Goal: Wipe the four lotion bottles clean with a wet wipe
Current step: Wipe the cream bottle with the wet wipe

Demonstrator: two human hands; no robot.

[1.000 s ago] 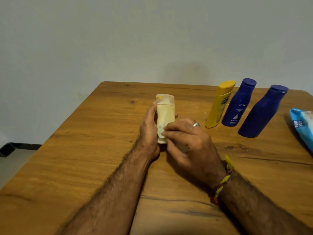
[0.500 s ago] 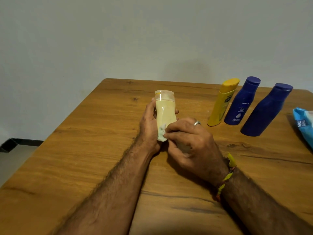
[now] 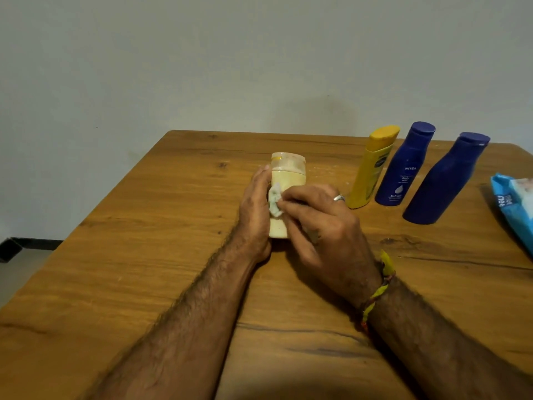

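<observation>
The pale cream bottle (image 3: 288, 180) stands upright on the wooden table (image 3: 144, 269); the left hand (image 3: 255, 209) grasps its left side; the right hand (image 3: 320, 223) pinches a crumpled wet wipe (image 3: 274, 199) against its front; right of it stand the yellow bottle (image 3: 372, 168) and two blue bottles (image 3: 403, 168); farther right lies the wipes pack (image 3: 513, 203).

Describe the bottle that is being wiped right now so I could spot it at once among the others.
On the wooden table, look left of the row of three bottles near the far right corner. The pale cream bottle stands alone mid-table, held by the left hand while the right hand presses a wet wipe on it. Only it has a clear cap.
</observation>
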